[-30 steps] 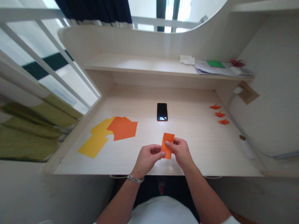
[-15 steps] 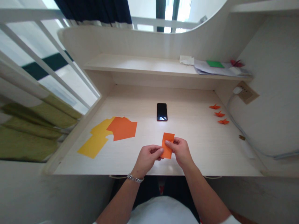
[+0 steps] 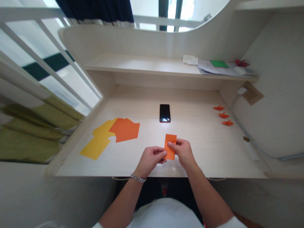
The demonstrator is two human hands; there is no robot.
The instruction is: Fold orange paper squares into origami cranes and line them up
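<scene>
Currently a pale wood desk (image 3: 197, 152) is holding a phone (image 3: 165, 113), yellow paper (image 3: 96, 147), orange sheets (image 3: 124, 129) and three orange paper cranes (image 3: 223, 115); an olive curtain (image 3: 30, 142) is hanging to the left. The left hand (image 3: 149, 161) is nearly closed, fingertips pinching an orange slip (image 3: 170, 147) at its left edge; the right hand (image 3: 182, 154) is gripping its right side, thumb on top; the slip is staying between them above the desk; papers (image 3: 213, 70) on the shelf are showing nothing legible.
</scene>
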